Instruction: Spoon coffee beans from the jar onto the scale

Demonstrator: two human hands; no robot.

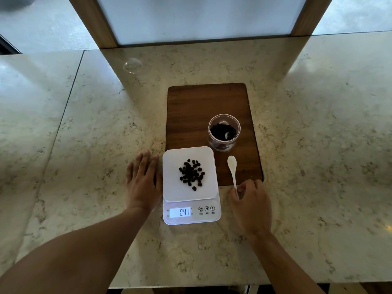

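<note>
One view only, head camera looking down at a marble counter [84, 124]. White scale [189, 183] sits centre frame, its upper part overlapping the lower left corner of a dark wooden board [209, 107]. Loose pile of coffee beans [192, 174] on the scale platform, roughly centred; display [180, 212] reads 0.41. Clear jar [224, 132] stands upright on the board, just above and right of the scale, lid off, dark beans in the bottom, something pale among them that I can't identify. White spoon [233, 172] lies on the board right of the scale, bowl pointing up-frame toward the jar, bowl looks empty. Right hand [251, 206], lower right of centre, fingers curled and pinching the handle end of the spoon. Left hand [142, 181] flat on the counter, fingers released and spread, palm down, touching or just beside the scale's left edge, can't tell which. Clear round lid-like thing [133, 65] on the counter upper left, well apart from the rest.
</note>
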